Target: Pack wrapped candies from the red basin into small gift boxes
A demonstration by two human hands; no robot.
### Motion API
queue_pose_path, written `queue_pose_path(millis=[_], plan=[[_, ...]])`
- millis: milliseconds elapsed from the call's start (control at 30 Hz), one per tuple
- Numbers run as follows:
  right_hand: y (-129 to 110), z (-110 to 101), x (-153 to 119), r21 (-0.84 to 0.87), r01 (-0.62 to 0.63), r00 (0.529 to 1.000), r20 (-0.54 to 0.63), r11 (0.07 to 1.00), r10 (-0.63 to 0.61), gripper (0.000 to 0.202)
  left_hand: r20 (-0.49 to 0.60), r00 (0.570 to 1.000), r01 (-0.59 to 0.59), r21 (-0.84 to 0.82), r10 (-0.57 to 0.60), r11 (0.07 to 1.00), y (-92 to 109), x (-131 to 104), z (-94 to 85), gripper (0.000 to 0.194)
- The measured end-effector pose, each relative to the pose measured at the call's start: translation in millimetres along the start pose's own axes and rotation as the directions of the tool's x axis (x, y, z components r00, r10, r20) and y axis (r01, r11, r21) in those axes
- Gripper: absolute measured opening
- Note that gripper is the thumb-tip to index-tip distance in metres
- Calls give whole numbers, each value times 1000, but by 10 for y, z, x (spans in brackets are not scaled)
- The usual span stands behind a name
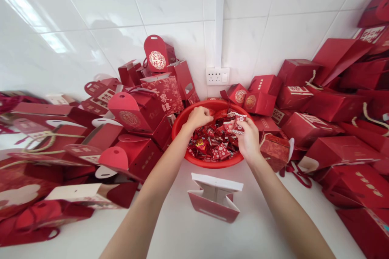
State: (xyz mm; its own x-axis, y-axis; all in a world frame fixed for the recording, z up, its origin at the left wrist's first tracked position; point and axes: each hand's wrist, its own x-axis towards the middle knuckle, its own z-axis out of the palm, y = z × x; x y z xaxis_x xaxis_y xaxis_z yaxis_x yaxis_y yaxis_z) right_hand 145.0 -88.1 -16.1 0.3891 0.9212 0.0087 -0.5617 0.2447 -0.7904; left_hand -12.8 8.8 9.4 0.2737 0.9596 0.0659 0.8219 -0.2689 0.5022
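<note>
A round red basin (209,164) full of red-wrapped candies (212,139) stands against the wall. Over its left side is my left hand (199,118), its fingers curled together above the candies; what they hold, if anything, is hidden. My right hand (248,137) is over the basin's right side and grips a small red-and-white candy packet (240,123) between thumb and fingers. In front of the basin, between my forearms, an open red paper box (214,200) with a white inside stands on the white table (188,234).
Red gift boxes (136,109) are piled at the left, some with rope handles. More red boxes (313,129) are heaped at the right. Behind the basin, a socket panel (218,76) sits on the white tiled wall (176,0).
</note>
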Motion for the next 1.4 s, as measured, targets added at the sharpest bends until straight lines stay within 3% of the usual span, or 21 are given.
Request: queue_pose_path(millis=[100,200,367,467,600,800,1033,1100,1167,1267,1400], plan=[[13,-13,8,-5,16,999,31,1000,-16,12,330,944,-15,99,-18,995,40,-22,22,3],[15,-8,6,-6,20,999,41,1000,-20,12,490,871,-57,158,-28,986,99,-26,56,23],[15,-2,0,10,53,998,18,999,-54,12,369,929,-131,429,-42,894,193,-49,214,41],[12,-7,1,11,76,997,-21,997,-76,13,322,944,-94,486,-78,869,253,-71,341,52],[-8,7,-13,22,99,993,-59,995,-98,12,308,948,-85,498,-85,863,275,-62,368,46],[-32,30,-38,42,101,993,-61,994,-98,13,325,946,-129,410,-12,903,154,-23,207,32],[-8,-2,-8,25,91,995,-51,996,-89,12,323,902,-363,207,286,909,86,0,267,43],[-7,-5,-2,17,85,995,-48,996,-84,12,289,886,-404,101,362,909,90,-3,283,37],[-9,-2,-1,18,85,995,-53,996,-84,13,332,851,-426,-20,408,905,98,-14,284,29],[-13,11,-10,24,85,995,-55,996,-83,14,512,788,-413,28,342,910,115,-39,283,27],[-17,23,-27,19,82,995,-51,996,-81,13,517,834,-365,260,191,894,144,-62,323,35]])
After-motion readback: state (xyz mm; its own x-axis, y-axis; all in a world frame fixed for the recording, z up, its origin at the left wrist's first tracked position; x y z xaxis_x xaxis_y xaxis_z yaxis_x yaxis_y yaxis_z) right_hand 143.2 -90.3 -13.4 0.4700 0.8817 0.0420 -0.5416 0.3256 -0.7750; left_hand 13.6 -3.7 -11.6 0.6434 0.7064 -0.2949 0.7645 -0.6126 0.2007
